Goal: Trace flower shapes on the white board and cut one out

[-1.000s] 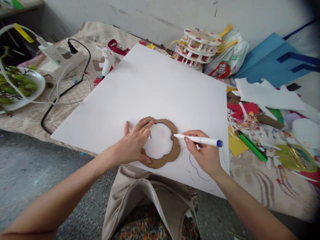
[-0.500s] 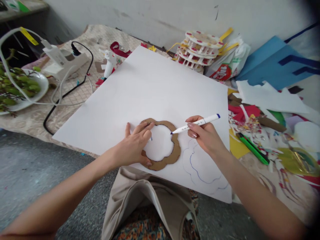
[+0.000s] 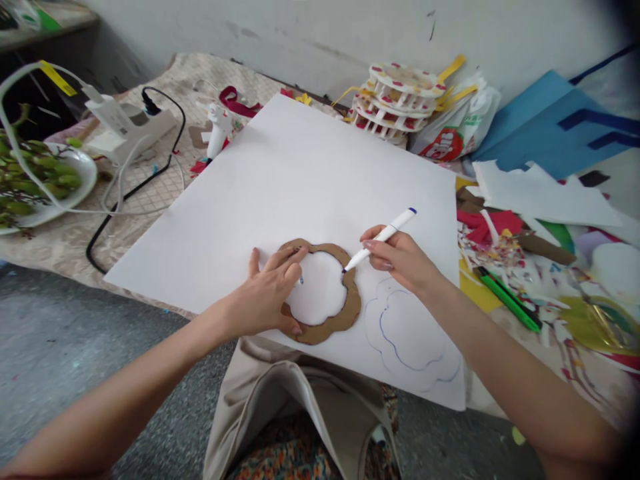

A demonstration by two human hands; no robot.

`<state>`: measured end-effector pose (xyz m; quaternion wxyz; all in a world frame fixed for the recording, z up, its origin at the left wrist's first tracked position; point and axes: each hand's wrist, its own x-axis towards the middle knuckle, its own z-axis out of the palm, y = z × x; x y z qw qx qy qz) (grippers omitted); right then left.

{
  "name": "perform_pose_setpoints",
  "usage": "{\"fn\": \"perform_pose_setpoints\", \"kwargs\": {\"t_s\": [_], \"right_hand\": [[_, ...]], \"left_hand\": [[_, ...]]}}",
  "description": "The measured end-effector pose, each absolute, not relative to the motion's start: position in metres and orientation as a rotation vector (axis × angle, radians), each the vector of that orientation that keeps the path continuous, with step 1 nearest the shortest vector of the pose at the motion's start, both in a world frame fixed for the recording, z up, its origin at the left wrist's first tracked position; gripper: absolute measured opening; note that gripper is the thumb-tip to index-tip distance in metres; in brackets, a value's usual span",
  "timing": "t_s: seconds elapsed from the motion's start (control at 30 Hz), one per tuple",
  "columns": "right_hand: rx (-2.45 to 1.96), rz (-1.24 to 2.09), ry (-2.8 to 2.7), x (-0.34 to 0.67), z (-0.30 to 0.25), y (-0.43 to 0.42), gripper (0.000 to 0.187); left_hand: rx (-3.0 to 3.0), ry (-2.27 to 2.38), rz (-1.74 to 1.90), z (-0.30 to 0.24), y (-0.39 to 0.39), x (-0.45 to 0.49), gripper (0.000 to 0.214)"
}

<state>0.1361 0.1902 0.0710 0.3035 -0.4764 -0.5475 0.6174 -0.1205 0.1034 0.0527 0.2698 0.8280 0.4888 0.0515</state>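
My left hand (image 3: pixel 274 288) lies spread over the left side of a brown cardboard ring (image 3: pixel 351 301), pressing it against a large white sheet (image 3: pixel 280 173). The ring has a scalloped outer edge and a hole through which the sheet shows. Between the fingers and thumb of my right hand (image 3: pixel 393 257) is a white marker (image 3: pixel 384 235) with a blue end. Its dark tip meets the inner edge of the ring on the right side. A blue scalloped outline (image 3: pixel 395 350) is drawn on the sheet to the right, partly under my right forearm.
A power strip (image 3: pixel 135 130) with cables, a white glue gun (image 3: pixel 219 130) and a plate of green fruit (image 3: pixel 87 175) are at the left. Behind the sheet stands a tiered white stand (image 3: pixel 395 100). Paper scraps and a green utility knife (image 3: pixel 510 300) lie at the right.
My right hand has shifted slightly left and up, and the marker stands more upright. Its tip has slid a little down the ring's inner edge. My left hand stays in place.
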Motion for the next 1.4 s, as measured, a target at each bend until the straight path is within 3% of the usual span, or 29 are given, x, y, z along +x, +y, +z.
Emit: {"fn": "perform_pose_setpoints", "kwargs": {"t_s": [0.57,1.4], "right_hand": [[-1.381,1.292,-2.089,0.103,0.071,0.205,0.007],[-1.566,0.971,-2.314,0.084,0.074,0.205,0.020]], "left_hand": [[2.229,1.329,0.108,0.052,0.103,-0.121,0.052],[2.249,1.344,0.050,0.055,0.104,-0.118,0.056]]}}
